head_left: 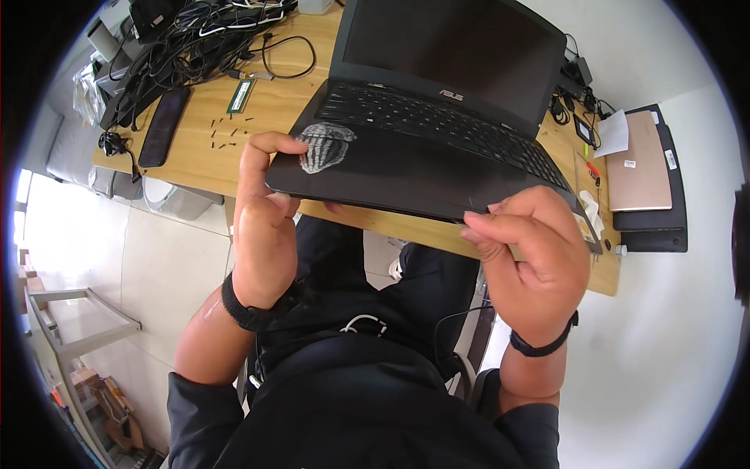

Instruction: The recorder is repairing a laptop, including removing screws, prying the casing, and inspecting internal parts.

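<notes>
An open black laptop is in front of me, its screen dark and its front edge tilted up off the table. A skeleton-hand sticker is on the left of its palm rest. My left hand grips the front left corner, one finger on top by the sticker and the others at the edge and beneath. Along the front edge, right of the middle, my right hand is closed, thumb and forefinger pinching the rim. The laptop's underside is hidden.
Left of the laptop lie several small screws, a green memory module, a black phone and tangled cables. To the right are a red-handled tool and stacked flat panels or closed laptops. A bin stands below.
</notes>
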`<act>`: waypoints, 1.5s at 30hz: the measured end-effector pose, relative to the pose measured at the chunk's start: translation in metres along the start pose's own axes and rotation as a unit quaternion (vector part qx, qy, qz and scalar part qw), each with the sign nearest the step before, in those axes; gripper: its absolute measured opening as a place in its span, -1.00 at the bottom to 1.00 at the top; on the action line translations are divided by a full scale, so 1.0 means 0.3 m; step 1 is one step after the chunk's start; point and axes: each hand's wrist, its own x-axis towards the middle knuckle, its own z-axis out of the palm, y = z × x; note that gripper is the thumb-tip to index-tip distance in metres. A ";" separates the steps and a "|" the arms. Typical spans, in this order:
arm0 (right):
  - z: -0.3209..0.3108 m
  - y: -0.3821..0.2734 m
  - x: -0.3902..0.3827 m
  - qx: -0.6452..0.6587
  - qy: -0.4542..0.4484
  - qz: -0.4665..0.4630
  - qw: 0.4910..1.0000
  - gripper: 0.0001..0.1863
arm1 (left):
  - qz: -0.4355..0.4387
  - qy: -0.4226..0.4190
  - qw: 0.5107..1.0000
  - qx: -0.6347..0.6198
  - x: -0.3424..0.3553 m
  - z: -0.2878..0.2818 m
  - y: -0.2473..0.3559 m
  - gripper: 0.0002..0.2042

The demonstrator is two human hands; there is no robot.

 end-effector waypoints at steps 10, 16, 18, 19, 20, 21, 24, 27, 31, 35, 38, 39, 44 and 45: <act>0.122 0.034 -0.187 -0.052 0.019 -0.138 0.989 -0.73 | 0.062 0.060 0.996 0.007 -0.109 -0.107 -0.183 -0.41; 0.170 0.081 -0.304 -0.060 -0.005 -0.165 0.984 -0.81 | 0.032 0.046 0.998 0.034 -0.193 -0.171 -0.251 -0.43; 0.183 0.093 -0.326 -0.065 -0.004 -0.174 0.983 -0.82 | 0.009 0.061 0.997 0.041 -0.211 -0.170 -0.255 -0.42; 0.191 0.098 -0.334 -0.066 -0.002 -0.177 0.982 -0.83 | 0.002 0.062 0.998 0.028 -0.214 -0.170 -0.254 -0.42; 0.199 0.103 -0.342 -0.066 0.001 -0.179 0.982 -0.84 | -0.006 0.063 0.997 0.043 -0.217 -0.171 -0.251 -0.41; 0.206 0.105 -0.350 -0.068 0.003 -0.182 0.981 -0.84 | -0.015 0.061 0.997 0.047 -0.221 -0.172 -0.247 -0.40; 0.225 0.112 -0.370 -0.072 -0.015 -0.176 0.982 -0.85 | -0.037 0.076 0.994 0.066 -0.243 -0.173 -0.246 -0.40; 0.243 0.117 -0.386 -0.067 -0.009 -0.169 0.983 -0.88 | -0.048 0.127 0.990 0.048 -0.276 -0.173 -0.271 -0.44; 0.254 0.122 -0.398 -0.069 -0.005 -0.161 0.985 -0.88 | -0.036 0.055 0.998 -0.015 -0.309 -0.175 -0.314 -0.49; 0.250 0.113 -0.395 -0.063 -0.022 -0.136 0.989 -0.85 | -0.178 -0.114 0.976 0.042 -0.305 -0.128 -0.354 -0.62; 0.228 0.103 -0.388 -0.044 -0.048 -0.100 0.993 -0.82 | -0.196 -0.140 0.970 0.028 -0.258 -0.063 -0.401 -0.70; 0.223 0.101 -0.387 -0.037 -0.053 -0.091 0.994 -0.81 | -0.189 -0.135 0.973 0.011 -0.247 -0.040 -0.413 -0.72; 0.226 0.098 -0.395 -0.015 -0.041 -0.073 0.996 -0.80 | -0.206 -0.110 0.972 0.015 -0.255 0.019 -0.423 -0.84; 0.230 0.098 -0.399 -0.022 -0.033 -0.076 0.996 -0.81 | -0.208 -0.119 0.971 0.017 -0.255 0.009 -0.419 -0.85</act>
